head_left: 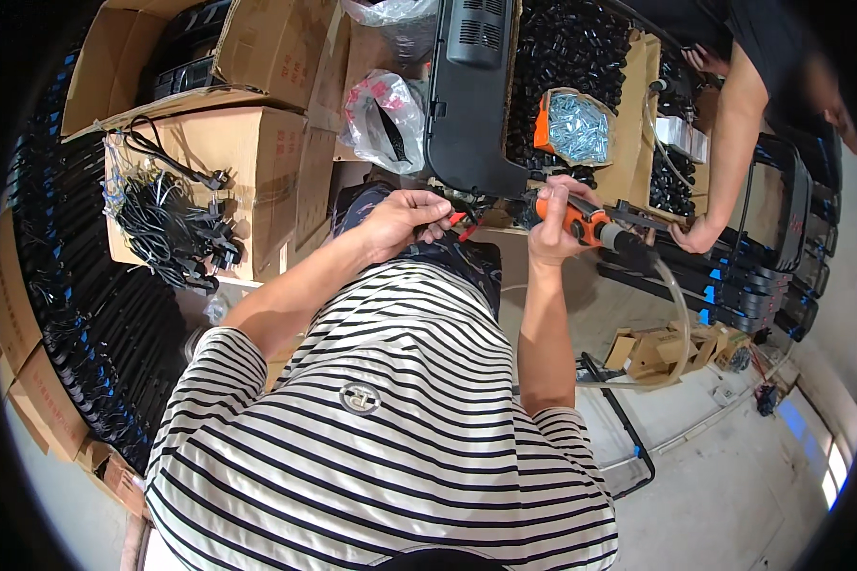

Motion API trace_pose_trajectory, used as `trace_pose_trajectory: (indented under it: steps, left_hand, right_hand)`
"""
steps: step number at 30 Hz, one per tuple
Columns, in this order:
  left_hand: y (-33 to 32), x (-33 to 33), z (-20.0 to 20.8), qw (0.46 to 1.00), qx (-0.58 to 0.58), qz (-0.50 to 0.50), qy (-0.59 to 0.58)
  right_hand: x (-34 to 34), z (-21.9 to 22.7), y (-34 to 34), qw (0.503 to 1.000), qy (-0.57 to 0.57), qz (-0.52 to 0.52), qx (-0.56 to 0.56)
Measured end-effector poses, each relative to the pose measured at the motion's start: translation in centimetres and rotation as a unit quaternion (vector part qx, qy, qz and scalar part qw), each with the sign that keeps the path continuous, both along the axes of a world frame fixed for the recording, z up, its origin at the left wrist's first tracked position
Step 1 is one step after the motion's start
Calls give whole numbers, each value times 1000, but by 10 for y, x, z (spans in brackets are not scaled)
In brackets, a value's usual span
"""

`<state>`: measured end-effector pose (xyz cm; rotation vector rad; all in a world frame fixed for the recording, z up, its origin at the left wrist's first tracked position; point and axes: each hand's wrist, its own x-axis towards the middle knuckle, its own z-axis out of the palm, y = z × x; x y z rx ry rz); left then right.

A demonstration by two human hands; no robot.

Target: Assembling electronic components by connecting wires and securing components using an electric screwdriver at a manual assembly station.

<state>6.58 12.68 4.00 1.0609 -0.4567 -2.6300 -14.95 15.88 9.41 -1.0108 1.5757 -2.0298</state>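
My right hand (554, 228) grips an orange-and-black air screwdriver (588, 226), its nose pointing left at the near end of a long black plastic housing (474, 143). A clear hose (681, 309) runs from the tool's back end. At the same end of the housing, the fingers of my left hand (408, 224) are closed in a pinch beside a small red piece (463, 221), perhaps a wire. What sits between those fingertips is too small to make out. Just right of the housing lies an orange box of silver screws (577, 128).
Small black parts (567, 43) fill a carton behind the screws. To the left, bundled black power cords (176, 224) hang against a cardboard box (267, 181); a clear plastic bag (383, 119) is nearer. A co-worker's hand (700, 233) is at right, beside stacked black frames (747, 276).
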Motion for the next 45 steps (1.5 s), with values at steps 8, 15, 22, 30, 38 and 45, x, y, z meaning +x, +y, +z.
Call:
trace_pose_trajectory:
  steps: [8, 15, 22, 30, 38, 45]
  left_hand:
    - [3, -33, 0, 991, 115, 40, 59]
    - [2, -41, 7, 984, 124, 2, 127]
    - [5, -34, 0, 979, 143, 5, 142]
    - [1, -24, -9, 980, 114, -5, 165]
    - [-1, -25, -5, 989, 131, -10, 62]
    - [-3, 15, -27, 996, 26, 43, -78]
  right_hand:
    - [18, 55, 22, 996, -75, 21, -32]
    - [28, 65, 32, 994, -89, 46, -48]
    - [31, 64, 31, 990, -128, 32, -38]
    - [44, 60, 24, 988, -149, 29, -30]
    - [49, 33, 15, 990, -126, 42, -56]
    - [54, 9, 0, 998, 17, 64, 14]
